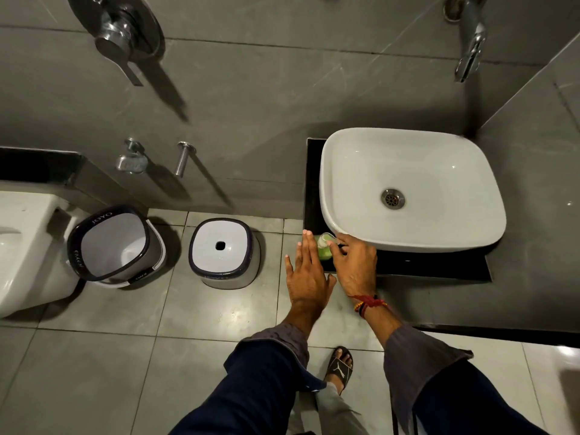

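Two dark sleeves entered from the lower edge, with one sandalled foot (340,367) on the grey floor tiles between them. Left hand (306,277): flat and wide, fingers straight, palm down, lying just beside the bottle; contact could not be told. Right hand (354,265): red thread at the wrist, fingers curled over the top of the bottle and gripping its cap. Bottle (324,251): small, green contents, clear cap, upright at the near left corner of the black bench (408,265), tucked against the underside of the basin's front rim. Basin (345,146): white, rounded-square, standing on the bench, steel drain at its centre. Floor items to the left: white stool (207,243) with dark trim and a centre hole; white bucket (78,243) with dark rim; part of a toilet (25,246). Wall items beyond: chrome holder and peg, mixer lever (125,36), tap (470,42) above the basin. Step judged in hand: taking hold of the bottle, not yet lifted. Next move would likely call for drawing it outward from under the overhanging rim before raising it, with the left hand free to steady the body or turn up to receive the contents.
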A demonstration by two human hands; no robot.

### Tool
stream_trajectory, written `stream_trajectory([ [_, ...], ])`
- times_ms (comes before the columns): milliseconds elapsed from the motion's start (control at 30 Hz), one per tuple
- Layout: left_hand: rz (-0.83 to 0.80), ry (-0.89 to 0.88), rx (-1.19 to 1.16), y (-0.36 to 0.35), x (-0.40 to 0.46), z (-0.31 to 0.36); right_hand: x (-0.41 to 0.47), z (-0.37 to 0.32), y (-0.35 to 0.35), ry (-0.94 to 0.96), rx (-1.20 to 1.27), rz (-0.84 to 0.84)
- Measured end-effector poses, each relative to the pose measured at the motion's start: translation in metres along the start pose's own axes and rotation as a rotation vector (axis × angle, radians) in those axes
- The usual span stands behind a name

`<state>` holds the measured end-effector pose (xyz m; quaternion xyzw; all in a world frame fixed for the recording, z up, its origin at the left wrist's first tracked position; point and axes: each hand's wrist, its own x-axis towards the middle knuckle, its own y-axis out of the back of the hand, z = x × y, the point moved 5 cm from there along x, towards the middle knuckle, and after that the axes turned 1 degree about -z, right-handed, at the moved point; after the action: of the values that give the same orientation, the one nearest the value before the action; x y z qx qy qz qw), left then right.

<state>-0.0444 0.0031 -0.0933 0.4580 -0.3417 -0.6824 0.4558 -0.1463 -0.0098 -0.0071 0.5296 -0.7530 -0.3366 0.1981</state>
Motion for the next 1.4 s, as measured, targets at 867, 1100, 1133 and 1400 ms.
stream_trajectory([
  [867, 0.082, -0.027, -0.573, 0.001, -0.008, -0.013, -0.016, 0.048, -0.038, -0.147, 0.302, -0.193],
  [1100, 0.069, -0.055, -0.697, 0.013, 0.003, -0.021, -0.013, 0.042, -0.052, -0.139, 0.356, -0.22],
  [1133, 0.072, -0.057, -0.709, 0.018, 0.007, -0.022, -0.011, 0.04, -0.053, -0.136, 0.36, -0.218],
  [1400, 0.073, -0.073, -0.705, 0.035, 0.031, -0.029, 0.0, 0.034, -0.062, -0.133, 0.335, -0.222],
])
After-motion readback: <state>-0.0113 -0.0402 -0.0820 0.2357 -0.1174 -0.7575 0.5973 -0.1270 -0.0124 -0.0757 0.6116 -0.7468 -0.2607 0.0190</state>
